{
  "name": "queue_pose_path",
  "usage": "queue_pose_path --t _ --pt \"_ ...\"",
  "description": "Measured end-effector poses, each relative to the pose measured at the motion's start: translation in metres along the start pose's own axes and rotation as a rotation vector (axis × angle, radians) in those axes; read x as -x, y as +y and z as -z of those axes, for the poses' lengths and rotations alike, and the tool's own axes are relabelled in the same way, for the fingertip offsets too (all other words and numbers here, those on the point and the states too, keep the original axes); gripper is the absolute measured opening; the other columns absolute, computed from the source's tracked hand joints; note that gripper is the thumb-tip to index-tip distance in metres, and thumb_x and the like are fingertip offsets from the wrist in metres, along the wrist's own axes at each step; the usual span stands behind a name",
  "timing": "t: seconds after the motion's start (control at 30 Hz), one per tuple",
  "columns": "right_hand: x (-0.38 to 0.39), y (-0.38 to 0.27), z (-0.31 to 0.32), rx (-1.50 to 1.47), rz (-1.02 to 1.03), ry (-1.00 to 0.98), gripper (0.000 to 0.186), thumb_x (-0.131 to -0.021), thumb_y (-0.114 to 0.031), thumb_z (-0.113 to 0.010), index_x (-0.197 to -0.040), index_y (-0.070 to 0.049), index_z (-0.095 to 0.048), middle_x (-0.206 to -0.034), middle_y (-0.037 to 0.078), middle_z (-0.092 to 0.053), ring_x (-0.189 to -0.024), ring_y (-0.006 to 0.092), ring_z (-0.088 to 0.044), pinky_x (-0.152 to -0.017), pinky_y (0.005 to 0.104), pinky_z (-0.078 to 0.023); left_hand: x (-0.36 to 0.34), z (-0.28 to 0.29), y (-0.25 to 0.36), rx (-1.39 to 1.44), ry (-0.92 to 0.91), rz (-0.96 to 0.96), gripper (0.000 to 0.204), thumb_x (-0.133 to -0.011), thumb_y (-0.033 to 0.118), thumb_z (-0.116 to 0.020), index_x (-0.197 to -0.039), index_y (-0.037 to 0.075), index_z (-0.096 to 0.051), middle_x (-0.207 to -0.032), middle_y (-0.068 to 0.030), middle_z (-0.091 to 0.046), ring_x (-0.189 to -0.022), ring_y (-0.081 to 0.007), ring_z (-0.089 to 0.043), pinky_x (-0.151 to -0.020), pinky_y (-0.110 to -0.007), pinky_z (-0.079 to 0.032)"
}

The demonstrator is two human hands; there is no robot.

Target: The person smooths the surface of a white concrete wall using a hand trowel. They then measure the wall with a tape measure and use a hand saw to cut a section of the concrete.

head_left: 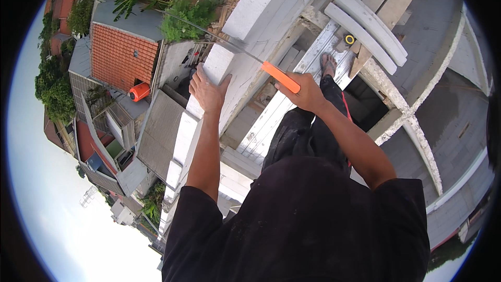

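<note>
My right hand (303, 93) is closed around the orange handle (281, 77) of a hand saw. Its thin blade (229, 44), seen nearly edge-on, runs up and to the left across the white wall blocks and out past their outer edge. Just below the blade, my left hand (207, 90) rests on a white lightweight block (219, 62) at the top of the wall. Its fingers are stretched and spread, with the thumb apart on the near side. Where the blade meets the block, any cut is too fine to make out.
Beneath me, my bare foot (328, 65) stands on a pale plank walkway (313, 62). A yellow-black tape measure (349, 39) lies near two long white pieces (370, 28). A dark opening (365, 103) lies right of my legs. Beyond the wall, there is a drop to tiled roofs (122, 55).
</note>
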State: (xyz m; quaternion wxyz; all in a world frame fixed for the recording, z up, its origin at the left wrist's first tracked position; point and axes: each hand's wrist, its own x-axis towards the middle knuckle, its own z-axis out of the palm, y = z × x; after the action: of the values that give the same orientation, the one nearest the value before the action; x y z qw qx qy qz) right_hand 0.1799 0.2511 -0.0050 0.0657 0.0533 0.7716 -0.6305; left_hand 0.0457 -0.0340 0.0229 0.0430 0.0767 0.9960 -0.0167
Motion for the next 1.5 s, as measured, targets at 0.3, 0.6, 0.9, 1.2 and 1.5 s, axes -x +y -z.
queue_pose_path --t 0.3,0.6,0.9,1.2,1.5 --pt "0.013 0.005 -0.015 0.036 0.112 0.067 0.034 -0.094 -0.028 -0.077 -0.120 -0.007 -0.073 -0.075 0.013 -0.070 -0.064 0.0337 -0.068 -0.062 0.0419 -0.054 0.001 -0.003 -0.003 -0.046 0.023 0.005 0.108 -0.073 0.056 -0.090 -0.155 0.003 -0.042 -0.131 -0.0182 -0.057 -0.125 -0.0384 -0.053 -0.113 -0.053 -0.035" --pt "0.053 -0.090 0.071 -0.014 0.291 0.165 0.026 -0.091 -0.027 -0.077 -0.088 -0.005 -0.065 -0.068 0.008 -0.058 -0.056 0.0290 -0.059 -0.055 0.0399 -0.047 0.003 -0.008 -0.001 -0.072 0.051 -0.005 0.104 -0.073 0.056 -0.089 -0.152 0.005 -0.045 -0.129 -0.0168 -0.060 -0.123 -0.0372 -0.056 -0.110 -0.054 -0.039" --pt "0.090 -0.074 0.169 0.246 0.222 0.764 0.020 -0.088 -0.016 -0.076 -0.090 -0.001 -0.063 -0.067 0.008 -0.059 -0.054 0.0204 -0.058 -0.053 0.0323 -0.046 -0.002 -0.004 0.004 -0.046 0.056 0.001 0.102 -0.075 0.051 -0.090 -0.154 0.006 -0.044 -0.130 -0.0176 -0.058 -0.126 -0.0378 -0.055 -0.114 -0.056 -0.037" --pt "0.068 0.174 0.244 0.624 -0.509 0.909 0.023 -0.096 -0.020 -0.072 -0.103 0.001 -0.068 -0.071 0.018 -0.068 -0.064 0.0375 -0.069 -0.063 0.0462 -0.054 -0.001 -0.014 0.009 -0.084 0.053 -0.003 0.103 -0.075 0.044 -0.091 -0.155 0.002 -0.042 -0.132 -0.0205 -0.057 -0.130 -0.0412 -0.052 -0.115 -0.058 -0.036" --pt "-0.025 0.427 0.306 0.925 -0.768 0.885 0.038 -0.098 -0.038 -0.062 -0.117 -0.005 -0.066 -0.098 0.023 -0.076 -0.092 0.0447 -0.075 -0.084 0.0567 -0.058 0.005 -0.032 0.016 -0.007 0.108 0.119 0.101 -0.067 0.025 -0.091 -0.156 0.006 -0.045 -0.134 -0.0207 -0.060 -0.128 -0.0422 -0.057 -0.112 -0.054 -0.044"
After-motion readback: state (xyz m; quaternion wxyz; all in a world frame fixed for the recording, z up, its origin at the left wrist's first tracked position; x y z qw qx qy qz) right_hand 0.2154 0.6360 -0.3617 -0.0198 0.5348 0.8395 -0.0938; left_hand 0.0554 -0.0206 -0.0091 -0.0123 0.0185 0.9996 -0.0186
